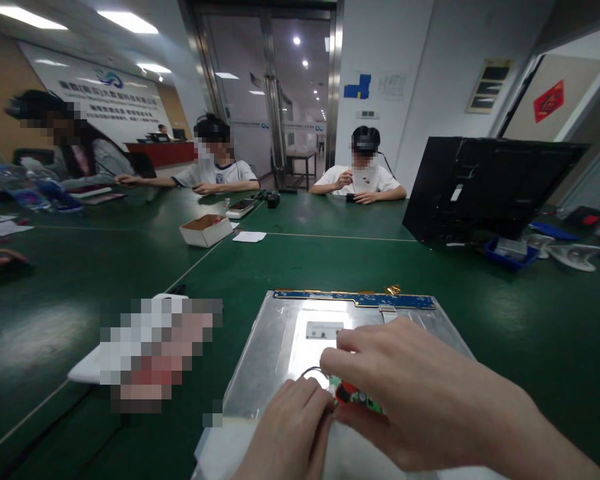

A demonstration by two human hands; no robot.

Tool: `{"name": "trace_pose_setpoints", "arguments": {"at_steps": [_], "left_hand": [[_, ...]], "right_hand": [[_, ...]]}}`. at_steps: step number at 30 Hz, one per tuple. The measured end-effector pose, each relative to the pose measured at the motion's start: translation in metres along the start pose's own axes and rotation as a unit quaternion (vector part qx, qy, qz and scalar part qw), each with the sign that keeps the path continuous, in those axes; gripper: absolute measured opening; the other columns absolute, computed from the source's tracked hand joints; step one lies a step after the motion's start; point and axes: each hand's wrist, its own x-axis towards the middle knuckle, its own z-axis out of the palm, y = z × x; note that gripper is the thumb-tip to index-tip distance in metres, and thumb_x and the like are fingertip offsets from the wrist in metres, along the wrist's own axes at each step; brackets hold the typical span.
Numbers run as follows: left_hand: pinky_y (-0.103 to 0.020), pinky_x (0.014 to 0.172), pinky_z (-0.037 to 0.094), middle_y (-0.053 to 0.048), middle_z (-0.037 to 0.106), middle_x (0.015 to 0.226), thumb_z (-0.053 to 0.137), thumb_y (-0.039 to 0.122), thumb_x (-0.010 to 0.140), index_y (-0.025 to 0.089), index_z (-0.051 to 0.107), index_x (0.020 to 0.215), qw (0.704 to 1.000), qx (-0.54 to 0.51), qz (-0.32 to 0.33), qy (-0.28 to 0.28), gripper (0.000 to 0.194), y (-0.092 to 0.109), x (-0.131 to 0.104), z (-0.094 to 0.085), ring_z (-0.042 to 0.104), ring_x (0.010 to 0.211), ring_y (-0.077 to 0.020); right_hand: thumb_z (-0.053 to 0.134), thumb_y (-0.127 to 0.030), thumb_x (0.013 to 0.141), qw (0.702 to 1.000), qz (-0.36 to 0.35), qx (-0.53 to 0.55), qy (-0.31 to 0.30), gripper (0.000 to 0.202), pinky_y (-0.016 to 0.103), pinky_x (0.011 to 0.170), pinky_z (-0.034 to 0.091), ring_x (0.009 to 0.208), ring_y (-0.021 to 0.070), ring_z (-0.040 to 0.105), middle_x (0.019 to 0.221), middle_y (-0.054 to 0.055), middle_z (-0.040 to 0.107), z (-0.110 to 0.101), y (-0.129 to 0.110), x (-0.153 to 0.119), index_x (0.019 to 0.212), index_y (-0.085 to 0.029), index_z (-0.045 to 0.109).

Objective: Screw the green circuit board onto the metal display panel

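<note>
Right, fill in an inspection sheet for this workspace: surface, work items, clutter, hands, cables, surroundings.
Surface: green table, seams visible.
Work items: metal-backed panel, blue circuit strip along its far edge; green board, partly hidden.
Clutter: white open box, blue tray, black screen-like unit.
Hands: left hand and right hand at the green board; red-and-black item by the right, grip unclear.
Cables: thin dark wire near the left hand.
Surroundings: seated people, glass doors.

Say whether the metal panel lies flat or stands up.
Flat: the metal panel lies on the green table, broad face up.
</note>
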Motion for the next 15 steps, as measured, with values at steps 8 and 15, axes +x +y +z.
{"name": "trace_pose_setpoints", "arguments": {"at_steps": [8,15], "left_hand": [[-0.034,0.076,0.055,-0.008,0.064,0.088,0.046,0.012,0.087,0.021,0.06,0.091,1.0,0.017,0.007,-0.012,0.017,-0.005,-0.002,0.003,0.064,0.084,-0.0244],[-0.039,0.075,0.055,-0.009,0.065,0.089,0.043,0.012,0.085,0.02,0.058,0.094,0.999,0.044,0.017,-0.026,0.019,-0.01,-0.002,0.006,0.063,0.081,-0.0257]], "right_hand": [[0.059,-0.021,0.089,1.0,0.002,-0.023,-0.001,0.007,0.029,0.047,0.022,0.06,0.0144,0.054,0.078,-0.002,0.065,0.001,-0.001,0.002,0.09,-0.022,0.053],[0.067,-0.022,0.08,0.999,0.024,-0.001,-0.031,0.015,0.029,0.047,0.022,0.063,0.015,0.058,0.082,-0.002,0.066,-0.003,-0.008,0.003,0.088,-0.021,0.054]]}}
